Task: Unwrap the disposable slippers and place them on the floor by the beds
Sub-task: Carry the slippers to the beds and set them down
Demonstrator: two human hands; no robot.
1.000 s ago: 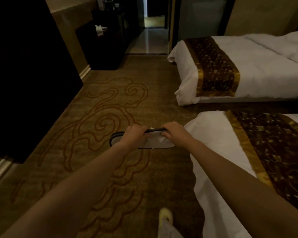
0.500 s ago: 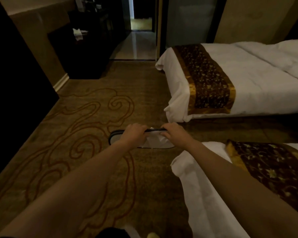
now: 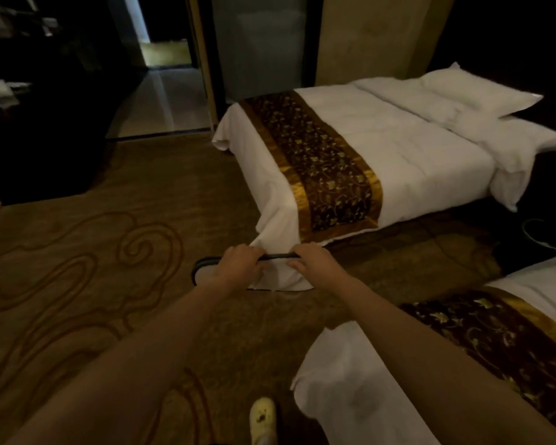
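Observation:
I hold a pair of white disposable slippers (image 3: pixel 272 277) with a dark rim out in front of me, above the carpet. My left hand (image 3: pixel 238 263) grips the top edge near the middle-left. My right hand (image 3: pixel 313 261) grips the same edge just to the right. The slippers lie flat against each other; their left end (image 3: pixel 203 268) sticks out past my left hand. I cannot tell whether any wrapper is still on them. They hang in front of the near corner of the far bed (image 3: pixel 398 162).
A second bed (image 3: pixel 350 390) with a brown-gold runner fills the lower right. Patterned carpet (image 3: pixel 93 268) covers the floor between and left of the beds. Dark furniture (image 3: pixel 39 149) stands at the left, a doorway (image 3: pixel 164 91) behind. My shoe (image 3: pixel 263 415) shows at the bottom.
The view has swung right and forward, toward the gap between the two beds. Both hands keep the same grip on the slippers.

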